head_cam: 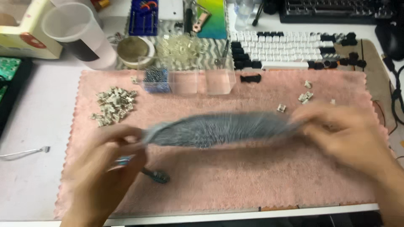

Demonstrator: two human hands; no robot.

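A long flat grey board (219,129), blurred by motion, hangs over the pink cloth (252,180). My left hand (105,172) grips its left end; a small tool with a bluish handle and a dark tip (156,176) also sticks out from under this hand. At the board's right end is my right hand (345,134), gripping it. Both hands are blurred too.
A pile of small pale switches (112,106) lies on the cloth's left, a few more (306,97) at the right. Clear plastic boxes (185,80), a bowl (132,49), a cup (80,33) and a keyboard with white and black keycaps (290,50) stand behind. A thin cable (25,153) lies left.
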